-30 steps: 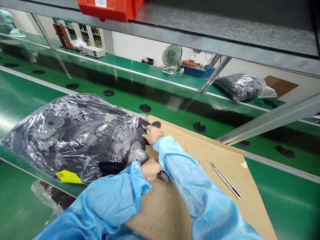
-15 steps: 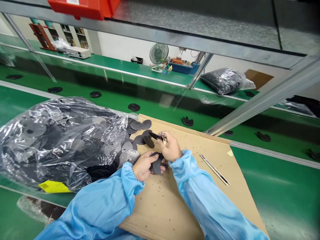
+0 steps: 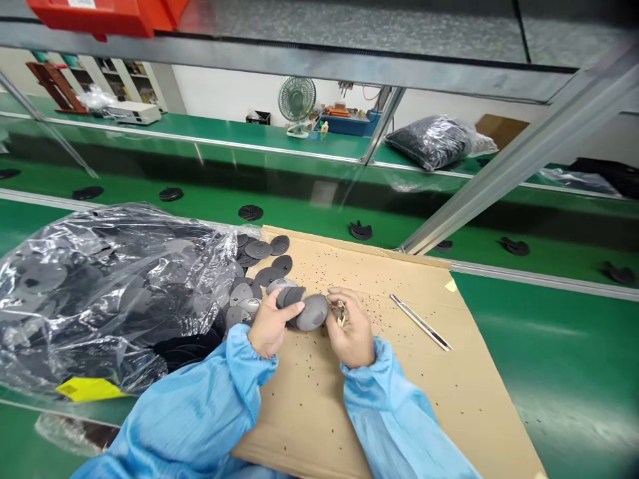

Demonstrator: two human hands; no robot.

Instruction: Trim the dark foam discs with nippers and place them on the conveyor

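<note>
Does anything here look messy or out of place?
Yes: tiny dark specks are strewn across the cardboard, like untidy scraps. Dark discs also lie loose and overlapping at the right end of the plastic bag, as if spilled, though that may be deliberate.

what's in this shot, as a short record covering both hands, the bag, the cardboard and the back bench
left hand: grips several flat dark grey oval pieces
right hand: holds a small shiny metal tool, partly hidden
bag: clear plastic sack, filled with similar pieces
cardboard: brown sheet, bearing a slim silver pen-shaped tool
back bench: pale green fan
</note>
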